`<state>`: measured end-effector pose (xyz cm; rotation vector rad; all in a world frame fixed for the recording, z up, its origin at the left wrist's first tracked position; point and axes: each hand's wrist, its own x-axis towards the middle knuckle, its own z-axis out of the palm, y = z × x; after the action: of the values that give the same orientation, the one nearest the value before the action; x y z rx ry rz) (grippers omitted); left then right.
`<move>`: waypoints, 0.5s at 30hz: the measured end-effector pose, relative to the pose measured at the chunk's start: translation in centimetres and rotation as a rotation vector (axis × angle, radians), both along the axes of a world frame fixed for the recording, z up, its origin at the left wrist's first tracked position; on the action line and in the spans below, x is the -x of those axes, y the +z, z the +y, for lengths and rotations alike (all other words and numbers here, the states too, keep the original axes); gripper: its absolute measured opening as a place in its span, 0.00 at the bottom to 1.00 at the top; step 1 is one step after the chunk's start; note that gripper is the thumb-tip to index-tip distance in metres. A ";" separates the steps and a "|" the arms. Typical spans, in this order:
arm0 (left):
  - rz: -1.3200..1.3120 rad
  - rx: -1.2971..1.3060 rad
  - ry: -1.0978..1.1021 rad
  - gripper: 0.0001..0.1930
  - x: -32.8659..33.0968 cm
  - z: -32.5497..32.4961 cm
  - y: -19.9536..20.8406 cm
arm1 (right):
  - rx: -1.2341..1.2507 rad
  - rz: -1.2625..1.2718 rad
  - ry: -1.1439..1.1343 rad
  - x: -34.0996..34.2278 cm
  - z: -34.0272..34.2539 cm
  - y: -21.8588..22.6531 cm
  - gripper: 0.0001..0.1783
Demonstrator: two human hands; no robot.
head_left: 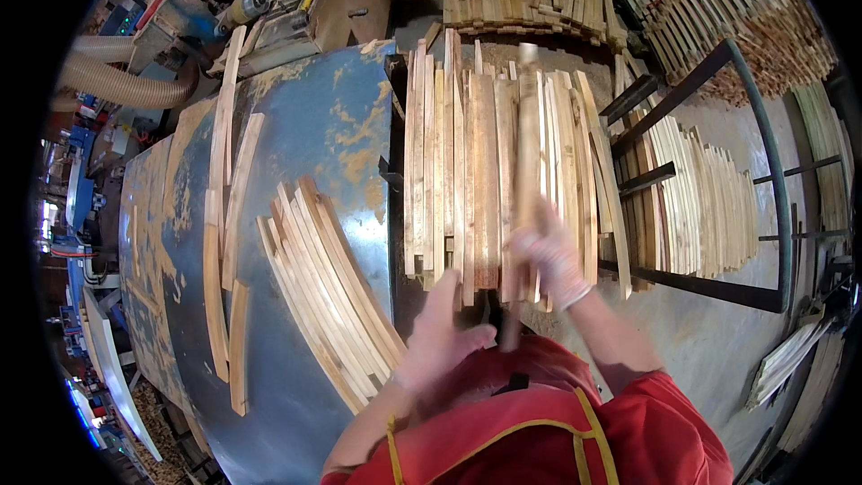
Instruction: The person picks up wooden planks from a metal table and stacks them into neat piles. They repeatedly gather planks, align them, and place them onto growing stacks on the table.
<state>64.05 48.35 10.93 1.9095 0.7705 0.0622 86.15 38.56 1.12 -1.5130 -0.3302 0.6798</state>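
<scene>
My right hand is closed around a long wooden strip, smeared by motion. The strip lies lengthwise over a stack of similar wooden strips in front of me. Near the stack's front edge, my left hand has its thumb spread from the fingers and holds nothing. Left of that hand, a row of pale wooden strips rests slanting on a metal table. Both hands look partly covered in a whitish glove or wrap, too blurred to be sure.
Several loose strips lie farther left on the sawdust-dusted table. A dark metal rack frame rises at the right beside more stacked wood. Beyond stand a pile of short boards and a machine with a ribbed hose.
</scene>
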 end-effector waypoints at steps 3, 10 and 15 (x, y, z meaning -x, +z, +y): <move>-0.119 0.459 0.329 0.31 -1.4 1.8 -4.0 | 0.243 -0.071 0.199 0.6 2.9 1.3 0.44; -0.098 0.395 0.778 0.32 8.2 6.2 -1.7 | 1.092 -0.475 0.095 -9.1 4.4 -1.5 0.40; -0.014 0.021 1.010 0.37 21.2 6.9 -2.7 | 0.456 -0.069 -0.083 -9.2 2.0 -2.4 0.41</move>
<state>42.81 55.25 8.26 1.3237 1.6377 0.6778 95.33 40.53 -1.33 -1.9761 -0.1673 0.6652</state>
